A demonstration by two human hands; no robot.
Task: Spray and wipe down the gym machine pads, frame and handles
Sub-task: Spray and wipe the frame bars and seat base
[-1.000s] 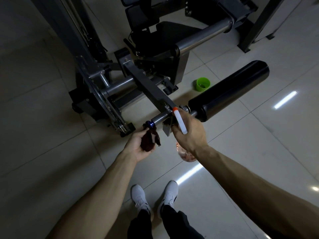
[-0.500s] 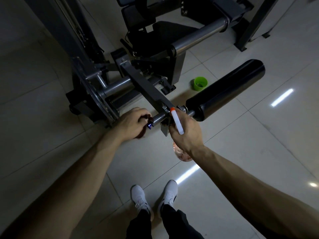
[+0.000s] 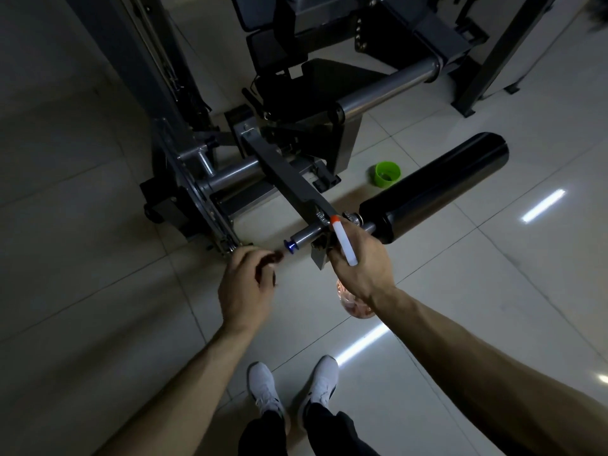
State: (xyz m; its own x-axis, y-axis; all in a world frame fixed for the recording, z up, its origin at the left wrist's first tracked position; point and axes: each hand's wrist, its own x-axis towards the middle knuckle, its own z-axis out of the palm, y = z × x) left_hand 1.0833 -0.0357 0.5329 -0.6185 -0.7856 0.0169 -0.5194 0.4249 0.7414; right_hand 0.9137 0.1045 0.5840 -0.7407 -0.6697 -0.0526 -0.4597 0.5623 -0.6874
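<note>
left hand withdrawn, fingers seemingly round cloth; right hand grips sprayer

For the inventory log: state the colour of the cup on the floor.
Bright green cup, head view.

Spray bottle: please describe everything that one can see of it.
The spray bottle has a white head with an orange nozzle tip, which points up and away, close to the machine's bar; whether they touch cannot be told. The clear, pinkish body hangs below the right hand, which grips the neck and hides most of it.
</note>
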